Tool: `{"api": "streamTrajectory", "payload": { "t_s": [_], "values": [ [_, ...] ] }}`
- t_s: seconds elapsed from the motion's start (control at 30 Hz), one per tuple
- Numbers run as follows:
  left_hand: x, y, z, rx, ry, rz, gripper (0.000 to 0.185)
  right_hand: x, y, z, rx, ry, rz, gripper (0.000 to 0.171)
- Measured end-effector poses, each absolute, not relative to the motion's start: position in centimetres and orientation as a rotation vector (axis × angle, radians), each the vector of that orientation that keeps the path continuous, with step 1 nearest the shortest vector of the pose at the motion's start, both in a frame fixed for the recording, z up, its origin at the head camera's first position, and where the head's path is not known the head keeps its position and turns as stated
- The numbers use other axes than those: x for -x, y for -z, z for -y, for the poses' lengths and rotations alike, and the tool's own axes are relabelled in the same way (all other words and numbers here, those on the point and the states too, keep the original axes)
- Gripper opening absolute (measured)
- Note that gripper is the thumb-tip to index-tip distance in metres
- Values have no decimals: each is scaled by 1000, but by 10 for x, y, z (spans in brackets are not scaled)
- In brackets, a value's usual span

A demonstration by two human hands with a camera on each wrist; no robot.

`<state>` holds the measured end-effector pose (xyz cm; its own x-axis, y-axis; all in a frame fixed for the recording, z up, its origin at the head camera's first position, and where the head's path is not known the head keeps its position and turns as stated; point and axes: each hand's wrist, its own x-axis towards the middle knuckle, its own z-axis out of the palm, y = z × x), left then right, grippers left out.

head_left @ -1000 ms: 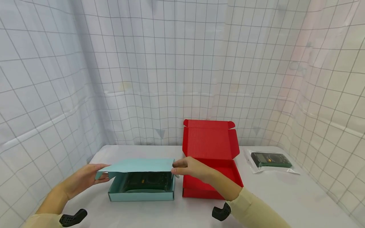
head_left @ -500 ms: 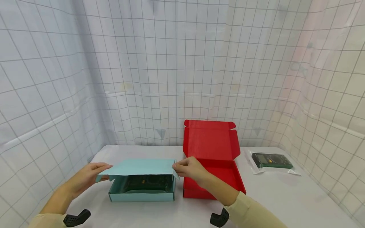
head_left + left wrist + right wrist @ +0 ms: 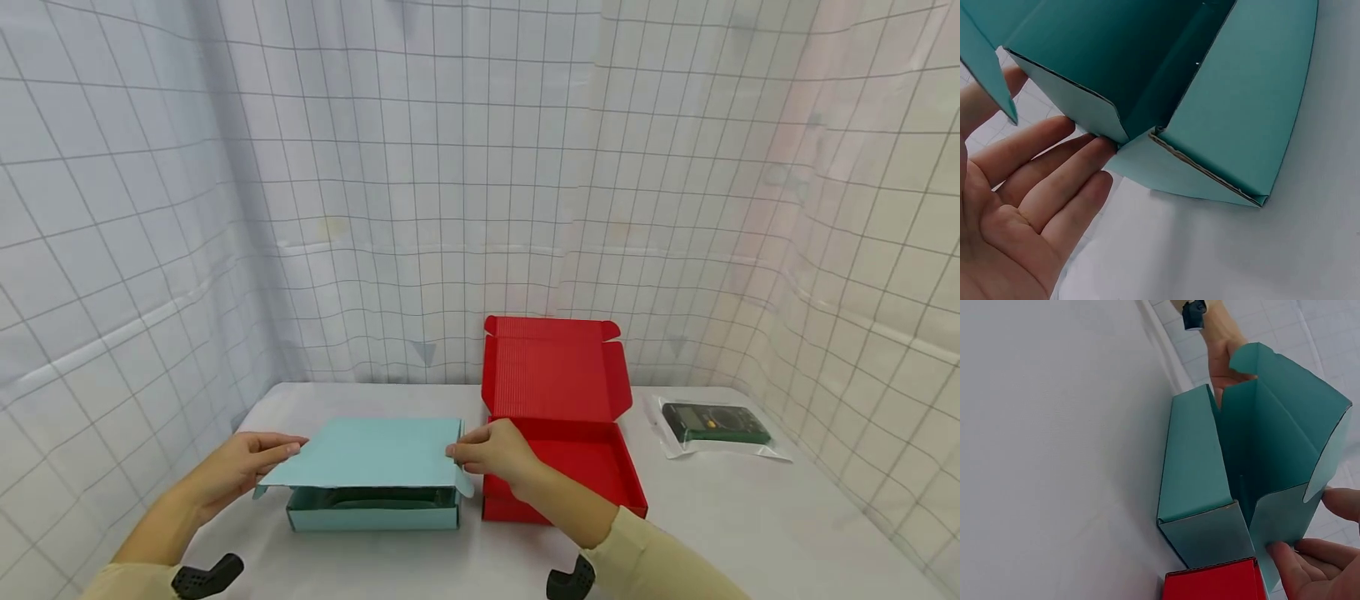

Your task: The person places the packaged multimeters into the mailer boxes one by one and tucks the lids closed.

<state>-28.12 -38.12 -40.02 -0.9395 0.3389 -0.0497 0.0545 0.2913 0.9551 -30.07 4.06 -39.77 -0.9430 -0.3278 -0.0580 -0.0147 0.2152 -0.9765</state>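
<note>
A light-blue cardboard box [image 3: 375, 519] sits in front of me, its lid [image 3: 375, 450] tilted low over the tray with a narrow front gap. Through the gap a dark wrapped item [image 3: 386, 497] shows in part. At the lid's left edge is my left hand [image 3: 238, 468]; in the left wrist view its fairly straight fingers [image 3: 1079, 147] touch a side flap [image 3: 1079, 100]. My right hand [image 3: 498, 454] holds the lid's right edge. In the right wrist view its bent fingers [image 3: 1291, 556] press the right side flap [image 3: 1282, 515], thumb beside the lid's corner.
Right beside the blue box stands a red cardboard box [image 3: 581, 458], its lid raised at the back. Farther right on the white table [image 3: 720, 517] lies a multimeter [image 3: 716, 423] in a clear bag. Gridded white curtains [image 3: 450, 208] surround the table's back and sides.
The blue lid has come down and forward, hiding more of the wrapped item. My left hand has moved slightly right with the lid's edge; my right hand keeps to its right edge.
</note>
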Motion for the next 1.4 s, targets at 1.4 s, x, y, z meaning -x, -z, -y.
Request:
{"api": "streamTrajectory", "payload": {
  "t_s": [1.4],
  "values": [
    [276, 418, 377, -406, -1553, -2420, 47, 298, 411, -41, 646, 1480, -2591, 30]
  ]
}}
